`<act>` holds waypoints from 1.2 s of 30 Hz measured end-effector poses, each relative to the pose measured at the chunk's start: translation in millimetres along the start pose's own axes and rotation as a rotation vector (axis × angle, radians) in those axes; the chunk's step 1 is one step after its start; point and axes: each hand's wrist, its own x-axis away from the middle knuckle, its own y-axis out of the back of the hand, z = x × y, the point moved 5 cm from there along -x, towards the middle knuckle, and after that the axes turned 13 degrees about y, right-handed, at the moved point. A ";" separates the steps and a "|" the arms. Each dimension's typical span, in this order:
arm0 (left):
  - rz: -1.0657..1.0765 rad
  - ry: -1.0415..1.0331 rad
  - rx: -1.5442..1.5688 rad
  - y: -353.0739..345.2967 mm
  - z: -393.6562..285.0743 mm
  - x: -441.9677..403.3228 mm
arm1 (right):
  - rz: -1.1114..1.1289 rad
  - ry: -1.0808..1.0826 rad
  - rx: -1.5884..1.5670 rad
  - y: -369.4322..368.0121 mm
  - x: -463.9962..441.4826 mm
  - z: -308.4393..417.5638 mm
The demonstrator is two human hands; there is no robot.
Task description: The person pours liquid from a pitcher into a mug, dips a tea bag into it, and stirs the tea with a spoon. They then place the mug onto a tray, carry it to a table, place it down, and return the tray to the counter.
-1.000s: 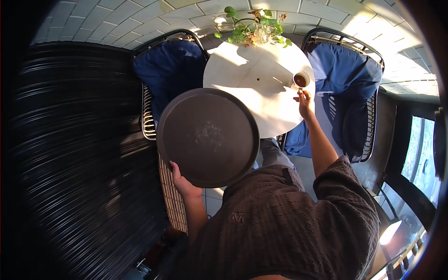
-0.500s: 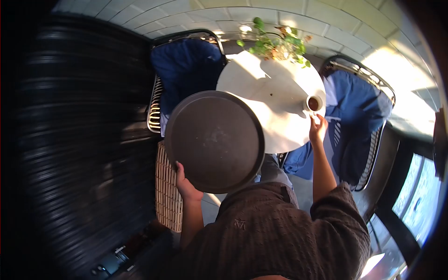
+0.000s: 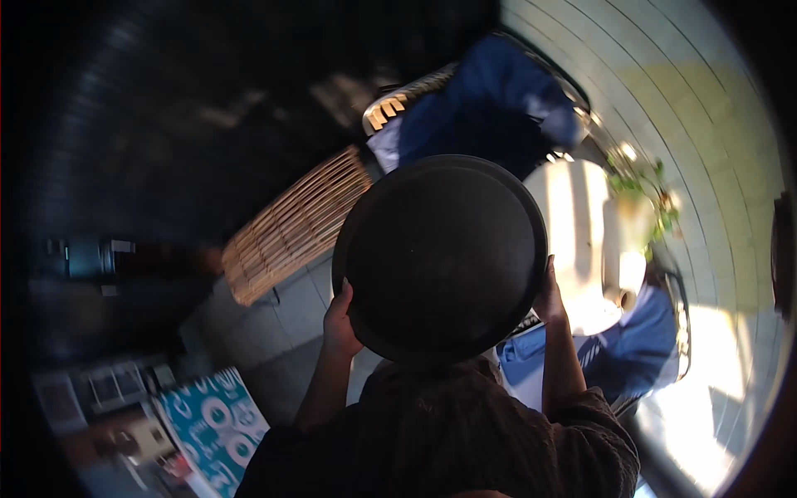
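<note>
A round dark serving tray [image 3: 440, 257] is held in front of my body, its upper face bare. My left hand [image 3: 340, 324] grips its lower left rim, thumb on top and the other fingers mostly hidden beneath. At the right rim, my right hand [image 3: 549, 295] also grips the tray, with its fingers partly out of sight. Beyond that hand, a cup [image 3: 621, 297], blurred by motion, stands near the edge of a round white table [image 3: 573, 207].
A leafy plant [image 3: 662, 207] stands at the table's wall side. Chairs with blue cushions [image 3: 498, 91] flank the table. A woven wicker piece [image 3: 299, 224] lies left of the tray. Lower left is a teal patterned panel [image 3: 216, 427]; a pale tiled wall [image 3: 714, 166] rises on the right.
My right hand has left the cup on the table and taken hold of the tray's right rim. The view has swung left, moving the table to the right.
</note>
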 end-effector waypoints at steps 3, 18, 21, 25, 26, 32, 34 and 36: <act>-0.102 -0.143 0.066 68.6 -42.5 76.7 | 0.211 -0.012 -0.127 -128.7 -8.9 7.1; -0.892 -0.850 0.484 351.7 -72.1 484.1 | 0.900 0.049 0.090 -605.0 137.3 -219.9; -0.998 -0.888 0.612 387.6 -43.7 516.8 | 0.769 0.059 0.397 -659.0 163.6 -260.4; -1.049 -0.994 0.750 410.5 -26.6 509.2 | 0.977 0.120 0.409 -704.5 156.7 -309.9; -1.079 -1.012 0.793 419.0 -30.9 513.6 | 0.972 0.122 0.421 -724.7 162.9 -325.1; -1.270 -0.999 0.901 500.5 -100.9 558.0 | 1.067 -0.063 0.531 -850.5 193.1 -409.4; -1.300 -1.044 0.840 530.2 -146.2 574.2 | 0.890 0.182 0.511 -896.7 202.6 -425.0; -1.344 -1.015 0.774 553.4 -194.0 591.9 | 0.887 0.144 0.448 -940.4 195.0 -445.4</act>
